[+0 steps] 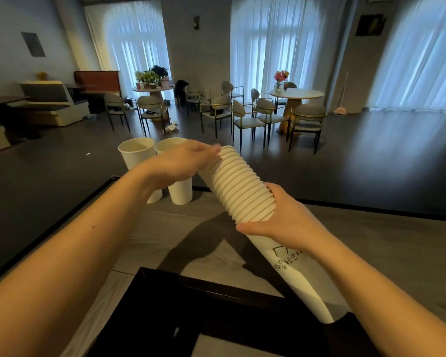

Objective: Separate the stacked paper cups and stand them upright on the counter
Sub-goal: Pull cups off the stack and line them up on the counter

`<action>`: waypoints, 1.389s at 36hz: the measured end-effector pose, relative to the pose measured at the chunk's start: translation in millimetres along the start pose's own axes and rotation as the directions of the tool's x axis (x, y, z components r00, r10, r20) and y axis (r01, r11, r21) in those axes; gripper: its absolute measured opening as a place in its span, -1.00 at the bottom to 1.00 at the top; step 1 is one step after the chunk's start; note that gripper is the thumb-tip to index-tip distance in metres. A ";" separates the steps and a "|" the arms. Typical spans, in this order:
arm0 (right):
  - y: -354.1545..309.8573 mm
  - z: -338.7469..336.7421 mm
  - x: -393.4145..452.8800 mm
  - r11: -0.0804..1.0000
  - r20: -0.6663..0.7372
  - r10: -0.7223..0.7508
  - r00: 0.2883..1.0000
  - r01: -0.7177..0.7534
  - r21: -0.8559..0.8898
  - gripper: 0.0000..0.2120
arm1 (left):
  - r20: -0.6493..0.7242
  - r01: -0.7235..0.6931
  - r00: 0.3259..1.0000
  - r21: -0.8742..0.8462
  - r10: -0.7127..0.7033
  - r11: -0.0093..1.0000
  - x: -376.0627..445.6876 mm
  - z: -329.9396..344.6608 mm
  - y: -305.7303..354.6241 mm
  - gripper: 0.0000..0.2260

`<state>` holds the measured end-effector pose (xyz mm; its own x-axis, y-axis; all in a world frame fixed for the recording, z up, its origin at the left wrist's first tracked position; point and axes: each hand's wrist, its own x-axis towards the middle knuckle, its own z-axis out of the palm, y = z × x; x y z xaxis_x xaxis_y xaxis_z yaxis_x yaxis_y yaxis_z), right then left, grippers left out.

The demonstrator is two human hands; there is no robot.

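right hand [289,222] holds cup stack [238,185], left hand [183,161] atop.

Just one camera here, worn on the person's head, wide-angle, looking forward and down. It's close over the near edge of the table [371,243], with both forearms reaching in from the bottom corners, and the room behind stretches off bent at the sides.

Far in the room stand two round tables: the left table [153,89] carries potted plants [152,76], the right table [297,94] a vase of flowers [280,79]. Grey chairs [247,117] stand around them. White curtains [281,45] cover the windows. A sofa [49,103] is far left.
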<state>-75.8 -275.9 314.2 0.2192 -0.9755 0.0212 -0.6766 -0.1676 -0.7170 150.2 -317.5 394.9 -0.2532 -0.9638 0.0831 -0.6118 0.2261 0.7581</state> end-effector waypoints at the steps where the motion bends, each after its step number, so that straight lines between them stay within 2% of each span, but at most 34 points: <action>1: 0.2 -2.2 -3.2 1.000 -0.006 -0.007 1.000 0.007 -0.012 -0.05 | 0.028 -0.001 1.000 0.018 0.001 1.000 -3.6 0.9 3.3 -0.77; 6: 5.1 -15.1 -19.4 0.996 -0.030 -0.056 0.998 0.054 -0.067 -0.04 | 0.020 0.028 0.999 -0.135 -0.025 0.990 -8.5 4.5 13.3 -0.85; 8: 10.6 -20.0 -24.2 0.997 -0.033 -0.051 0.998 0.049 -0.053 -0.04 | -0.056 0.041 0.997 -0.147 -0.050 0.988 -7.5 10.6 19.6 -0.88; 11: 21.4 -28.2 -30.4 0.999 -0.023 -0.033 0.999 0.033 -0.024 -0.03 | -0.199 0.022 0.979 -0.135 -0.049 0.991 -3.3 13.5 29.4 -0.78; 13: 30.0 -37.3 -33.1 0.999 -0.012 -0.013 1.000 0.013 -0.035 -0.01 | -0.353 -0.028 0.936 -0.125 -0.018 0.992 3.0 9.9 32.8 -0.73; 15: 37.8 -46.2 -32.4 0.998 -0.010 0.022 1.000 -0.022 -0.065 0.01 | -0.501 -0.106 0.864 -0.094 0.045 0.990 8.7 3.1 33.7 -0.72; 17: 46.4 -55.7 -31.3 0.993 -0.018 0.075 0.997 -0.076 -0.090 0.07 | -0.578 -0.150 0.805 0.016 0.132 0.989 14.9 4.5 33.4 -0.75; 19: 53.6 -62.6 -31.5 0.985 -0.019 0.121 0.992 -0.122 -0.118 0.08 | -0.548 -0.117 0.808 0.210 0.216 0.971 23.3 14.5 27.7 -0.80; 22: 61.3 -65.3 -31.5 0.983 -0.012 0.140 0.990 -0.141 -0.120 0.04 | -0.355 -0.055 0.901 0.475 0.248 0.878 36.9 41.3 5.9 -0.86; 25: 64.5 -62.0 -28.2 0.986 -0.005 0.143 0.990 -0.143 -0.090 0.03 | -0.234 -0.051 0.937 0.639 0.258 0.768 45.2 58.7 -17.7 -0.87; 28: 62.1 -56.9 -23.1 0.987 0.000 0.146 0.989 -0.145 -0.071 0.03 | -0.226 -0.070 0.928 0.676 0.296 0.733 50.1 57.5 -28.7 -0.83; 32: 56.8 -49.3 -12.7 0.991 0.009 0.124 0.992 -0.123 -0.057 0.08 | -0.238 -0.061 0.916 0.714 0.324 0.697 56.1 48.3 -34.4 -0.88; 39: 48.9 -43.5 -5.6 0.991 -0.028 0.122 0.992 -0.124 -0.060 0.03 | -0.221 -0.033 0.933 0.731 0.283 0.681 65.3 39.3 -40.0 -0.88; 41: 48.3 -42.4 -5.4 0.991 -0.033 0.121 0.992 -0.123 -0.058 0.03 | -0.204 -0.014 0.948 0.739 0.245 0.673 65.5 36.6 -40.8 -0.80; 43: 47.7 -42.8 -6.8 0.992 -0.039 0.114 0.993 -0.116 -0.056 0.03 | -0.229 -0.033 0.931 0.724 0.286 0.689 64.2 33.2 -39.9 -0.65; 44: 47.2 -42.8 -8.2 0.992 -0.041 0.109 0.993 -0.111 -0.055 0.03 | -0.261 -0.064 0.899 0.717 0.353 0.694 61.4 31.9 -36.5 -0.60; 46: 46.8 -43.0 -11.2 0.994 -0.046 0.094 0.995 -0.096 -0.054 0.03 | -0.368 -0.132 0.815 0.636 0.449 0.761 53.3 35.2 -21.4 -0.63; 47: 46.2 -43.4 -12.8 0.995 -0.048 0.085 0.995 -0.087 -0.054 0.03 | -0.391 -0.174 0.819 0.528 0.420 0.831 47.2 38.8 -8.9 -0.66; 48: 45.2 -43.6 -15.1 0.995 -0.049 0.076 0.996 -0.079 -0.057 0.02 | -0.352 -0.200 0.872 0.375 0.339 0.905 40.8 42.5 3.7 -0.67; 49: 44.4 -43.9 -17.5 0.996 -0.053 0.067 0.996 -0.070 -0.062 0.01 | -0.234 -0.192 0.943 0.197 0.236 0.961 34.1 46.5 17.1 -0.64; 50: 43.8 -45.0 -20.4 0.996 -0.058 0.058 0.997 -0.062 -0.066 0.01 | -0.090 -0.138 0.986 0.043 0.142 0.989 27.4 50.6 28.4 -0.61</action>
<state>-141.6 -269.8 313.7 0.1381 -0.9902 0.0201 -0.7335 -0.1159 -0.6697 88.0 -330.3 385.9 -0.2687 -0.9308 0.2479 -0.6027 0.3632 0.7105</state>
